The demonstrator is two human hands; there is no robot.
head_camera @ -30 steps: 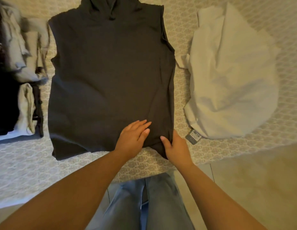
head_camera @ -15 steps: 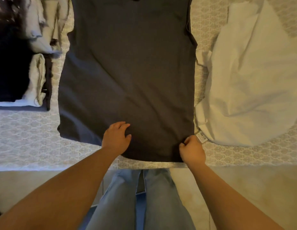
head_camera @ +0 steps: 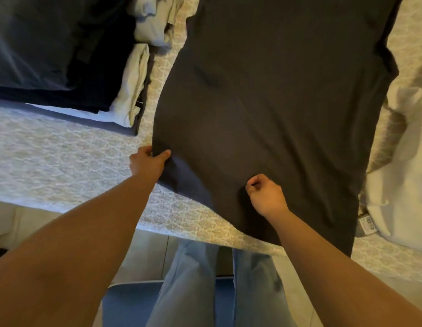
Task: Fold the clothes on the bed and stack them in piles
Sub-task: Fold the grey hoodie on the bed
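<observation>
Head view: left hand (head_camera: 147,161) pinches dark shirt (head_camera: 276,102) at its left hem corner; right hand (head_camera: 266,194) pinches its mid-hem fabric, on bed (head_camera: 52,149)

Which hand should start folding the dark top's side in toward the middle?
Left, probably. The left hand already pinches the dark sleeveless top at its left edge near the hem; the right hand pinches fabric mid-hem, away from either side edge.

shirt (head_camera: 276,102) mid-bed (head_camera: 52,149) | stack (head_camera: 52,55) left | garment (head_camera: 403,185) right
</observation>
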